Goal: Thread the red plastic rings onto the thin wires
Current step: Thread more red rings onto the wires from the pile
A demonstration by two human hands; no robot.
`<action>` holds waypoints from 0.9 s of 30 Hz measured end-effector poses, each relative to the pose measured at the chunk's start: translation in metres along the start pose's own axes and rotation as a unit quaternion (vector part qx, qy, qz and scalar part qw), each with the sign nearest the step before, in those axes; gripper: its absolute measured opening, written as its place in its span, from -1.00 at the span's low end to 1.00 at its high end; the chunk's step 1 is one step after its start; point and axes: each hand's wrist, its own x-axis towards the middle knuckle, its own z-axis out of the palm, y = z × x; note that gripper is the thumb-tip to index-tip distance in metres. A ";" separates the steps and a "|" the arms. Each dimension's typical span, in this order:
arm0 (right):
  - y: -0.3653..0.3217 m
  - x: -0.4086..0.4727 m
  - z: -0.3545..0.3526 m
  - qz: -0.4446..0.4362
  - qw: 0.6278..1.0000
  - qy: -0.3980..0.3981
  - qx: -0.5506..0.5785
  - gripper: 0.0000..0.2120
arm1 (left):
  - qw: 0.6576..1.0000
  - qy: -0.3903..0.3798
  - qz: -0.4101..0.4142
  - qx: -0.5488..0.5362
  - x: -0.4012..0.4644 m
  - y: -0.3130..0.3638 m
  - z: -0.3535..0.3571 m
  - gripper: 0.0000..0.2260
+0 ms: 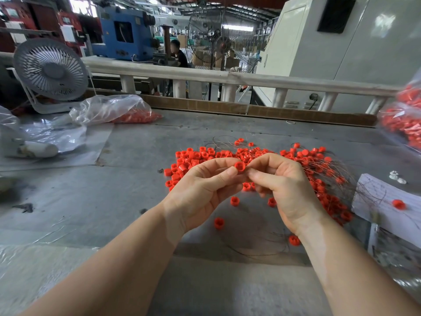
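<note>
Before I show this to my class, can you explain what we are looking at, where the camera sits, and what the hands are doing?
There is no machine at work here, just a person's two bare hands. The one picture comes from a camera worn on the person's head, looking down at a grey table. The left hand pinches one red plastic ring at its fingertips. The right hand meets it with fingers pinched together, likely on a thin wire too fine to see clearly. A pile of loose rings lies behind the hands, tangled wires to the right, and a white desk fan at far left.
</note>
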 end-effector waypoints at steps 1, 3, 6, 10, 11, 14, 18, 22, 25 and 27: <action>0.000 0.000 0.000 0.000 1.000 -0.001 -0.001 -0.77 | 1.000 0.000 0.000 -0.002 0.000 0.000 0.000 -0.87; 0.001 0.000 -0.001 -0.001 1.000 -0.001 -0.004 -0.74 | 1.000 0.002 -0.002 -0.006 0.001 0.000 -0.001 -0.87; 0.001 0.000 -0.001 -0.002 1.000 -0.002 -0.009 -0.71 | 1.000 0.001 -0.003 -0.007 0.000 0.000 -0.001 -0.87; 0.001 0.000 -0.001 -0.007 1.000 0.003 -0.004 -0.77 | 1.000 0.002 -0.003 -0.012 0.000 0.001 0.000 -0.88; 0.001 0.000 -0.001 -0.009 1.000 0.004 -0.003 -0.78 | 1.000 0.002 -0.004 -0.013 0.000 0.001 0.000 -0.88; 0.001 0.000 -0.001 -0.012 1.000 0.009 0.003 -0.78 | 1.000 0.002 -0.006 -0.019 -0.001 0.001 0.001 -0.87; 0.000 0.000 -0.001 -0.015 1.000 0.012 0.003 -0.76 | 0.999 0.015 0.000 -0.031 -0.001 0.001 0.003 -0.85; 0.000 0.000 0.000 -0.024 1.000 0.015 0.004 -0.76 | 0.999 0.026 0.002 -0.036 -0.001 0.002 0.004 -0.84; 0.000 0.000 0.000 -0.024 1.000 0.019 0.008 -0.77 | 0.999 0.036 0.001 -0.038 -0.001 0.002 0.005 -0.82; 0.000 0.000 0.001 -0.025 1.000 0.019 0.007 -0.77 | 0.998 0.043 -0.001 -0.041 0.000 0.002 0.005 -0.83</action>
